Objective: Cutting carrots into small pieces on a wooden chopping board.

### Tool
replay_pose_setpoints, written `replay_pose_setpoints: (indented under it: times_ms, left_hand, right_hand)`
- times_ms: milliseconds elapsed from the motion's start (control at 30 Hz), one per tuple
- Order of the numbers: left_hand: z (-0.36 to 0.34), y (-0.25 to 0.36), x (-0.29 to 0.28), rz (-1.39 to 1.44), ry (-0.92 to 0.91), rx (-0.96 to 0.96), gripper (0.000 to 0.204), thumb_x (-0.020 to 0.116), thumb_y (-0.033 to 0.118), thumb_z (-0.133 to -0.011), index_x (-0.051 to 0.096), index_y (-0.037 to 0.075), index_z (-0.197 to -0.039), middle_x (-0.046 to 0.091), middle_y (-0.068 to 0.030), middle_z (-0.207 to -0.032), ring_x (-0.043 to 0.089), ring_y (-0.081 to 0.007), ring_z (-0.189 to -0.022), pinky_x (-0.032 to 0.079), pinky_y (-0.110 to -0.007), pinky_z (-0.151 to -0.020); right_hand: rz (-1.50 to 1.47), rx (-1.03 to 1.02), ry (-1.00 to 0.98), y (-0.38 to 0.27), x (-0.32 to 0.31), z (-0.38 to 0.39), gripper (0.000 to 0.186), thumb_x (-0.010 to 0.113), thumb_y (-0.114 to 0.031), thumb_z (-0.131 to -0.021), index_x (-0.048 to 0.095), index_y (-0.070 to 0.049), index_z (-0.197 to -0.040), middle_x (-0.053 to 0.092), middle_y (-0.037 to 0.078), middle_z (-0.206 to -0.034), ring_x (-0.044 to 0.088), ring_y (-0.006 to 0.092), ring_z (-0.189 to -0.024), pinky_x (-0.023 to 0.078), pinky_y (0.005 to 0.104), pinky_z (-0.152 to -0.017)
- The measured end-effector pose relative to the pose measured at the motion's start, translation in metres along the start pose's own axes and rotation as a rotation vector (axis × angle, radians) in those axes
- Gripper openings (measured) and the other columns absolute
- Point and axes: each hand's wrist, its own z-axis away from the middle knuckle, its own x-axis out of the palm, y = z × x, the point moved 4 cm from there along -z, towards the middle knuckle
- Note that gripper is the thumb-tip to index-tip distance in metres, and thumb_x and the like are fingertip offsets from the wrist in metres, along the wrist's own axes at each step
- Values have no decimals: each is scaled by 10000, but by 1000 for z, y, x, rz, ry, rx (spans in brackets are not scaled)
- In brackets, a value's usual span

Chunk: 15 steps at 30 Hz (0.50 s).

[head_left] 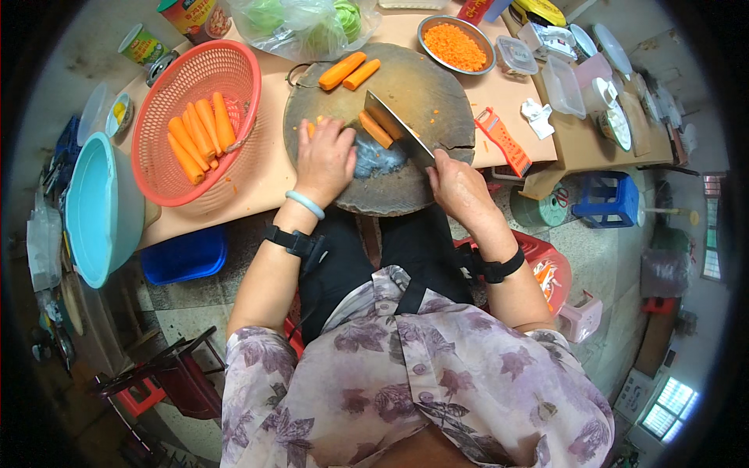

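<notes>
A round wooden chopping board (pixel 406 70) lies on the table before me. My right hand (pixel 462 187) is closed around the handle of a cleaver (pixel 394 125), its blade slanting across the board. Against the blade's left side lies a cut carrot piece (pixel 375 130), and more orange shows just behind the blade. My left hand (pixel 325 160) rests at the board's left with bent fingers over a small carrot piece (pixel 311 129), which is mostly hidden. Two peeled carrots (pixel 342 71) lie at the board's far edge.
A red colander (pixel 250 93) with several peeled carrots (pixel 204 129) stands left, beside a turquoise basin (pixel 97 210). Behind the board are a bag of green vegetables (pixel 308 23) and a bowl of diced carrot (pixel 455 47). An orange peeler (pixel 503 142) lies right, near plastic containers (pixel 562 86).
</notes>
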Motion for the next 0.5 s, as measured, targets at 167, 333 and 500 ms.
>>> replay_pose_setpoints:
  times_ms: [167, 333, 500]
  left_hand:
    - [-5, 27, 18, 149, -40, 95, 333, 674, 102, -789, 629, 29, -1112, 593, -159, -1178, 537, -355, -1189, 400, -496, -1049]
    - [-7, 29, 24, 217, -86, 50, 342, 673, 68, -784, 621, 4, -1116, 595, -183, -1175, 563, -371, -1150, 456, -437, -1002]
    - [-8, 29, 22, 248, -49, 51, 334, 681, 71, -772, 613, 9, -1094, 589, -175, -1161, 564, -369, -1139, 460, -438, -990]
  right_hand:
    - [-22, -16, -4, 2, -1, -1, 176, 543, -179, -946, 511, -7, -963, 662, 244, -781, 653, 453, -766, 514, 552, -656]
    - [-33, -33, 13, -3, -8, -3, 171, 542, -180, -947, 514, -11, -957, 662, 241, -775, 656, 447, -752, 511, 550, -642]
    - [-12, -37, -10, -10, -5, -9, 162, 525, -166, -950, 514, -4, -960, 661, 241, -765, 662, 438, -736, 514, 546, -633]
